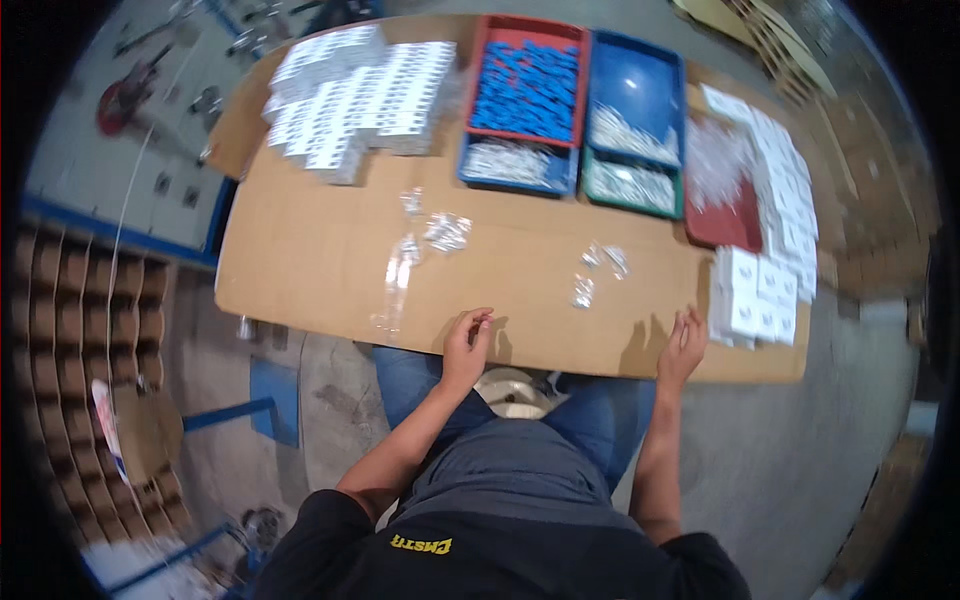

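Note:
At the near edge of the cardboard-covered table, my left hand (467, 347) rests with loosely curled fingers and nothing visible in it. My right hand (683, 347) is farther right along that edge, fingers raised and partly bent, apparently empty. Beyond my left hand lie a small heap of clear packets with pale parts (447, 232) and a strip of clear plastic (398, 290). A few more shiny packets (583, 290) are on the board between the hands, farther from me. Nearest my right hand stands a stack of small white boxes (742, 295).
White cartons (400, 90) are stacked at the far left. A red tray (482, 80) of blue pieces, blue trays (636, 85), a green tray (676, 205) and a dark red tray (715, 232) with clear bags line the back. Cardboard dividers (85, 300) stand left.

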`<state>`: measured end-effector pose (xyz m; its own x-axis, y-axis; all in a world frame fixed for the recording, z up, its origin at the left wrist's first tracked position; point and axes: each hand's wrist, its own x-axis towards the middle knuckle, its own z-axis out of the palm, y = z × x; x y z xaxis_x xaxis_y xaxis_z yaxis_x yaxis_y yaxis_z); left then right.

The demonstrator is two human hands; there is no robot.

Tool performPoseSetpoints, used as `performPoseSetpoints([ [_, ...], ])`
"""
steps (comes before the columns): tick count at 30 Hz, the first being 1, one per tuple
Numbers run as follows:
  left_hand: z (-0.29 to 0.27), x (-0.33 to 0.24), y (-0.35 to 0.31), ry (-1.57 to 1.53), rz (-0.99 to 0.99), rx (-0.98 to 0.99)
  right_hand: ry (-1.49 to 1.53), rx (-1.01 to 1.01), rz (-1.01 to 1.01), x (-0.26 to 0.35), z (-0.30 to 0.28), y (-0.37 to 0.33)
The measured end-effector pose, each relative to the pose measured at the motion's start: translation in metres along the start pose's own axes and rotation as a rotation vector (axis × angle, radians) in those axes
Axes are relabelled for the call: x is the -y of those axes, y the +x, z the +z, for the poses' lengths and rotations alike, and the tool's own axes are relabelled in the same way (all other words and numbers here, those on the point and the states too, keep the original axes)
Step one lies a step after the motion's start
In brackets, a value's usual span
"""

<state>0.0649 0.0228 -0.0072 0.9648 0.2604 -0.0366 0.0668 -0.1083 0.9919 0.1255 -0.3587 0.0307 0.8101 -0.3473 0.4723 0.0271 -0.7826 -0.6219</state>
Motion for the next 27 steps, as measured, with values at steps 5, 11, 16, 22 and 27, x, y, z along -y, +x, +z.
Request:
performPoseSetpoints([
  [5, -0.097, 0.003, 0.028, 0.307, 0.204, -0.357, 0.323, 0.289, -0.06, 0.111, 0.095, 0.002],
  [11, -0.194, 0.019, 0.086, 0.528, 0.159, -0.661, 0.323, 0.55, -0.567, 0.275, 0.205, 0.075],
  [16, -0.238, 0.005, 0.158, 0.604, 0.213, -0.572, 0.183, 0.651, -0.813, 0.396, 0.319, 0.149],
  [22, -0.3, -0.112, 0.374, 1.097, 0.498, -0.263, -0.068, 0.751, -0.888, 0.502, 0.465, 0.227],
  [27, -0.336, -0.151, 0.517, 1.412, 0.483, -0.14, -0.141, 0.76, -0.928, 0.539, 0.537, 0.253],
])
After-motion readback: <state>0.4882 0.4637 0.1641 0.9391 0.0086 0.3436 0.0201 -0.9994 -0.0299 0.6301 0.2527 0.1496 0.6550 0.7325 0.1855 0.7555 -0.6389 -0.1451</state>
